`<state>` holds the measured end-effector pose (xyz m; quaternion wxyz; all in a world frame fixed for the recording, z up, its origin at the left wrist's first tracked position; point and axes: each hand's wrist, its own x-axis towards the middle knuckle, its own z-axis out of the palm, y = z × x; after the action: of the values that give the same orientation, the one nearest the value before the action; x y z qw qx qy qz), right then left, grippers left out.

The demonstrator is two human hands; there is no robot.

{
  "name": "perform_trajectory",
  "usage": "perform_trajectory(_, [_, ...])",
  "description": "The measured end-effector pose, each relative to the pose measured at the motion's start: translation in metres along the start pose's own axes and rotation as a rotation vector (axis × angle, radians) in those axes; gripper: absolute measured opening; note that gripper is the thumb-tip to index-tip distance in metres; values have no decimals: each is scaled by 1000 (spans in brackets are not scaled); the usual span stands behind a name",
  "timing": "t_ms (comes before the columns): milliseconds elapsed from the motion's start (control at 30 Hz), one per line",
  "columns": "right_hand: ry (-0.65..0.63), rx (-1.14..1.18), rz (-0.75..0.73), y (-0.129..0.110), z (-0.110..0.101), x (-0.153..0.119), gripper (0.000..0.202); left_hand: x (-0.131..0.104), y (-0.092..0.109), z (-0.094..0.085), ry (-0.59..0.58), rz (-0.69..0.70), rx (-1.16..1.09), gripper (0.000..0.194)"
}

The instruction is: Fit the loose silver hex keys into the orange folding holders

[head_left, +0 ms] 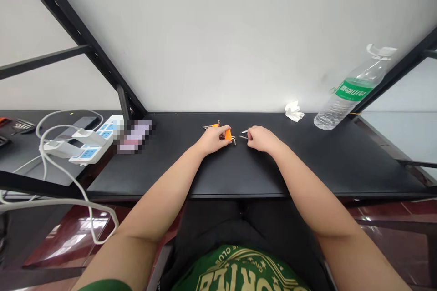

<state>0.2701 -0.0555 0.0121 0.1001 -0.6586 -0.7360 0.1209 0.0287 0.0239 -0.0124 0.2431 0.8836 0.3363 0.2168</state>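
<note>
Near the middle of the black table, my left hand (212, 141) is closed around an orange hex key holder (228, 135). Short bent metal ends (234, 140) stick out at its right side, and thin metal shafts (207, 127) show beyond my knuckles on the left. My fingers hide most of the holder. A small gap to the right, my right hand (262, 138) pinches slim metal pieces that look like hex keys (243, 137), their tips pointing left toward the holder. How many it holds I cannot tell.
A crumpled white tissue (294, 111) and a large clear bottle with a green label (351, 88) stand at the back right. On the left are a blurred-out flat object (135, 136), a white power strip (97, 141) and loose white cables (64, 170). Black frame bars (78, 32) rise at both sides.
</note>
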Motion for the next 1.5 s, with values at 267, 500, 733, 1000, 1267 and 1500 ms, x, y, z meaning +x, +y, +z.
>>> perform_trajectory(267, [161, 262, -289, -2, 9, 6, 15, -1, 4, 0, 2, 8, -14, 42])
perform_trajectory(500, [225, 237, -312, -3, 7, 5, 20, 0, 0, 2, 12, 15, -17, 45])
perform_trajectory(733, [233, 257, -318, 0, 3, 3, 21, 0, -2, 3, 11, 9, -28, 45])
perform_trajectory(1000, [243, 338, -384, -6, 6, 3, 17, -2, 4, 3, 16, 17, -82, 45])
perform_trajectory(1267, [115, 632, -312, -14, 25, 8, 24, -2, 24, 4, -43, 151, -81, 17])
perform_trajectory(1500, [211, 524, -214, 4, 16, 12, 13, 0, 13, 4, 48, 96, -62, 39])
